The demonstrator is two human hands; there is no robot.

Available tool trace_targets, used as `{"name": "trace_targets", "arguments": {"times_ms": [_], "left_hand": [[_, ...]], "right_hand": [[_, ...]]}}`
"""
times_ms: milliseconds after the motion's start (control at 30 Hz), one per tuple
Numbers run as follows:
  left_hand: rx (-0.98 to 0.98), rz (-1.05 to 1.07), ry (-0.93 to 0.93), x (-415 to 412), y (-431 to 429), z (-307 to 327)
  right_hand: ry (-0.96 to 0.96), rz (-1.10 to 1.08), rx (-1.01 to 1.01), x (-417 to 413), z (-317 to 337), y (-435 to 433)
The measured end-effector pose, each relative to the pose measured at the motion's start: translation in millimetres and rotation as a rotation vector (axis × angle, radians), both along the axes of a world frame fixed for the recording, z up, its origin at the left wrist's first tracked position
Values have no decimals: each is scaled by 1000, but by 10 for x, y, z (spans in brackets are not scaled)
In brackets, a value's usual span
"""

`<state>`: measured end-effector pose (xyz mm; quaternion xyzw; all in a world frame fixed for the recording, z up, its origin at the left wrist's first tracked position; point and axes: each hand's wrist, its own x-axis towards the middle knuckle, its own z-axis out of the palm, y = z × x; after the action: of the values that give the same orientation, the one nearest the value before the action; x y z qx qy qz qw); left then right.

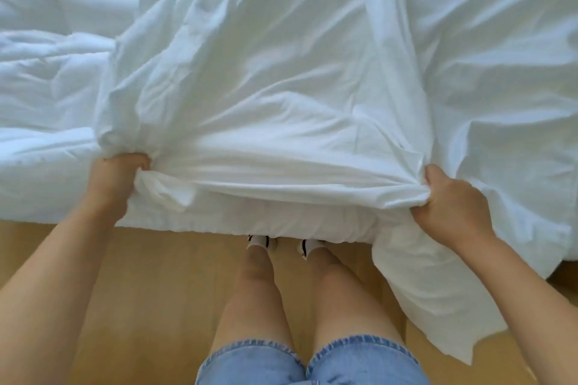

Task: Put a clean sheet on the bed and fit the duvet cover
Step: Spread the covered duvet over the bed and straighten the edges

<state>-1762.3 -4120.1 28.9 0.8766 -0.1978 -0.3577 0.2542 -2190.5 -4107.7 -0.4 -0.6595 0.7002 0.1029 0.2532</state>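
Observation:
A white duvet cover [281, 78] lies crumpled over the bed, covering the middle and right of the view. At the left the bare white duvet [47, 78] shows beside it. My left hand [119, 178] grips a bunched corner of the cover at the bed's near edge. My right hand [450, 200] grips another bunch of the cover further right, with the fabric stretched between the two hands. A loose flap of the cover [431, 300] hangs below my right hand toward the floor.
A wooden floor [150, 275] runs along the bed's near edge. My legs in denim shorts and white socks [259, 241] stand right against the bed, feet partly under the hanging fabric.

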Motion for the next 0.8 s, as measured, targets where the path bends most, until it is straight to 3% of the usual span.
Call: {"name": "trace_targets", "arguments": {"times_ms": [167, 267, 400, 600, 800], "left_hand": [[28, -69, 123, -28, 72, -220], [19, -51, 242, -54, 87, -337], [18, -77, 398, 82, 117, -408], [-34, -146, 719, 344, 118, -492], [-72, 49, 859, 497, 23, -396]], "right_hand": [[135, -71, 108, 437, -76, 12], [230, 20, 98, 931, -106, -1], [90, 262, -48, 1796, -141, -205], [64, 548, -66, 3012, -164, -483], [-35, 412, -62, 3442, -36, -548]]}}
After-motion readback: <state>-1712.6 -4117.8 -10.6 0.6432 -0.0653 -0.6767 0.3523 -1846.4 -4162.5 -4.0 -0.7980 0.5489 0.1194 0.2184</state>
